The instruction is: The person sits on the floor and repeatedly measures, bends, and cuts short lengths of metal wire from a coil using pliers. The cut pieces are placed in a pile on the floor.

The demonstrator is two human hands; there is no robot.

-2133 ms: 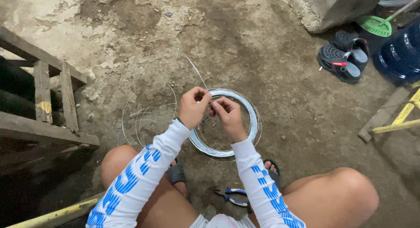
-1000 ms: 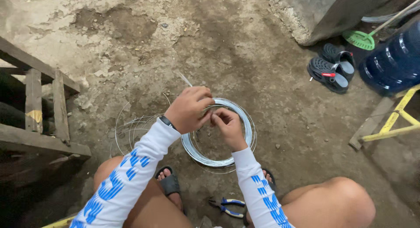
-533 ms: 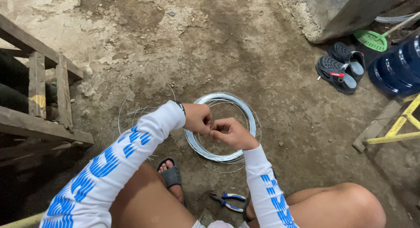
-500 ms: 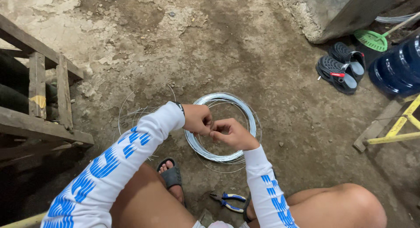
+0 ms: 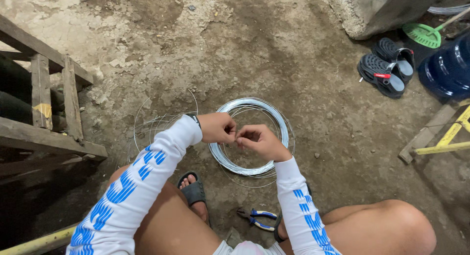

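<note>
A coil of shiny steel wire (image 5: 276,119) lies on the dirt floor in front of me. My left hand (image 5: 217,127) and my right hand (image 5: 259,140) meet just above its near-left part, fingertips pinched together on a thin strand of wire. Both arms wear white sleeves with blue marks. Looser thin wire loops (image 5: 152,125) lie on the ground to the left of the coil. Blue-handled pliers (image 5: 257,218) rest on the floor between my feet, untouched.
A wooden frame (image 5: 46,113) stands at the left. A concrete block (image 5: 377,10), black shoes (image 5: 387,69), a green swatter (image 5: 423,32) and a blue water jug (image 5: 448,69) sit at the top right. Yellow bars (image 5: 448,137) lie at the right edge.
My left hand came down from above the coil and now meets my right hand low over the coil's near side. The view shifted slightly. The wire end that stuck up is no longer seen.
</note>
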